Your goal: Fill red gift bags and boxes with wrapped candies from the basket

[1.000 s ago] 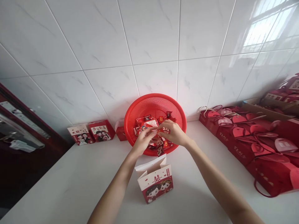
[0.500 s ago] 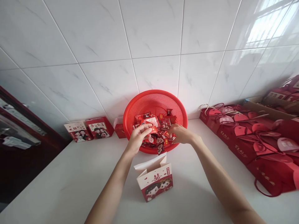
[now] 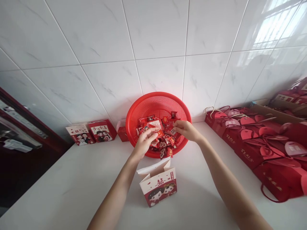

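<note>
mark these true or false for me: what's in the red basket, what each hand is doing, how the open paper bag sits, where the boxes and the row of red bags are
1. The red basket holds wrapped sweets. True.
2. The open paper bag lies flat on its side. False: it stands upright, in front of the red basket.
3. The left hand holds a red packet. True.
4. The right hand touches the open paper bag. False: it is over the right side of the red basket.
5. Two boxes with cartoon couples stand to the left of the red basket. True.
6. The row of red bags is left of the red basket. False: it is on the right.
</note>
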Demonstrator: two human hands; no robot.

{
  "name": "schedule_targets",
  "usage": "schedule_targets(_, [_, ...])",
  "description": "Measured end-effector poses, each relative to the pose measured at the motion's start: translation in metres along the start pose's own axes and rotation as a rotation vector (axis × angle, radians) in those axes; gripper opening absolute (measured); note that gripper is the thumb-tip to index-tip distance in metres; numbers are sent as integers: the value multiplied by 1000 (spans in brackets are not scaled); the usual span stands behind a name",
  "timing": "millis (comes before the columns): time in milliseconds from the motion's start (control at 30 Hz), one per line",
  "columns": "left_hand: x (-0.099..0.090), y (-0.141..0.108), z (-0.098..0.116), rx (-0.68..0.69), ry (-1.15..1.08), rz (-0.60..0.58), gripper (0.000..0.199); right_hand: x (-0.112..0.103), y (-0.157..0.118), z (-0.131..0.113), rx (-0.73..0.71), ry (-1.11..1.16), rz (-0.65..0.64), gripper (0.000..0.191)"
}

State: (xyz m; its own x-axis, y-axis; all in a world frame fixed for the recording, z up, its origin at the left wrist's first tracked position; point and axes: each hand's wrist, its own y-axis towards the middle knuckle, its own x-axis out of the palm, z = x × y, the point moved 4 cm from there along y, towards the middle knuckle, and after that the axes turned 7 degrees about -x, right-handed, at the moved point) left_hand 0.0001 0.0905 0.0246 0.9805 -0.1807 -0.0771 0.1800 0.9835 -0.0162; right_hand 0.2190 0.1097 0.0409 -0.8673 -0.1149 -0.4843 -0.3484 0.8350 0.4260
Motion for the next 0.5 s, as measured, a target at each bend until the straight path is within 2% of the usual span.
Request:
schedule_targets(200, [6, -3, 3, 29, 24, 30, 50, 10, -4, -17, 49, 300, -48, 30])
schedule_targets(333, [12, -8, 8, 33, 6, 0, 53, 21, -6, -30, 16, 309, -99, 27])
schedule_targets(433, [15, -12, 13, 85, 68, -51, 52, 28, -8, -39, 1, 301, -121, 23])
schedule_targets(500, [13, -13, 16, 120, 97, -43, 48, 28, -9, -43, 2, 263, -109, 21])
